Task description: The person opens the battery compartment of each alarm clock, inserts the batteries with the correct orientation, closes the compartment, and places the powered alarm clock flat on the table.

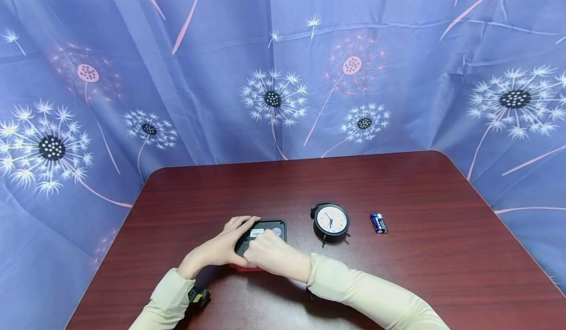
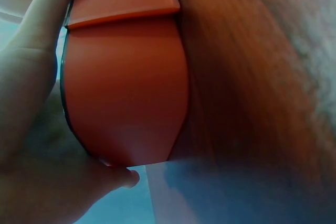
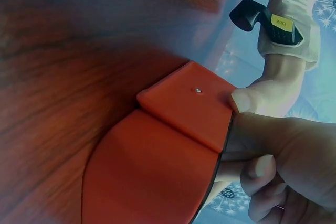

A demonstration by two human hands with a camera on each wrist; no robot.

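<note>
A red-sided device with a black back (image 1: 281, 225) lies back up on the table, with a label and a round sticker on it. My left hand (image 1: 219, 247) grips it from the left, thumb at the near edge and fingers around the far side. Its curved red side (image 2: 128, 87) fills the left wrist view. Over the black back, my right hand (image 1: 273, 255) bends its fingers, with the thumb against the surface. Whether its fingertips pinch a small part there I cannot tell. In the right wrist view, a red ledge (image 3: 184, 106) bears a small screw-like dot.
A round black alarm clock (image 1: 331, 222) with a white dial stands right of the device. Two batteries (image 1: 379, 223) lie side by side farther right. The dark red wooden table (image 1: 420, 187) has rounded far corners. Behind it hangs a blue curtain (image 1: 212, 99) with dandelion prints.
</note>
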